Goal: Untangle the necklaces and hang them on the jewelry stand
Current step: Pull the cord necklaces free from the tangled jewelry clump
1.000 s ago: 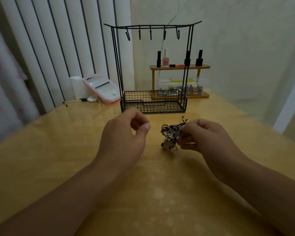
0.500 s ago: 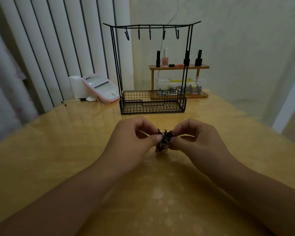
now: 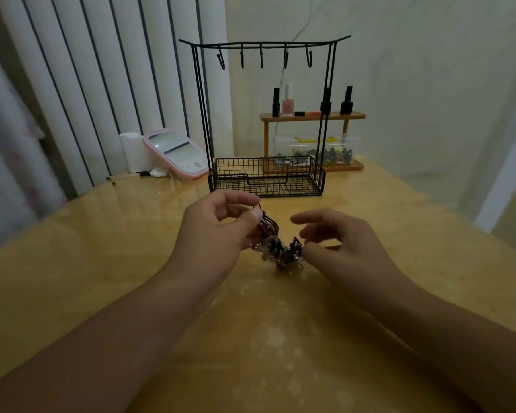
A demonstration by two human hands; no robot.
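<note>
The tangled necklaces hang in a dark, beaded clump between your hands, just above the wooden table and in front of the black wire jewelry stand. Your left hand pinches a few dark cords at thumb and forefinger. Your right hand pinches the clump's right edge low down, upper fingers spread loose.
</note>
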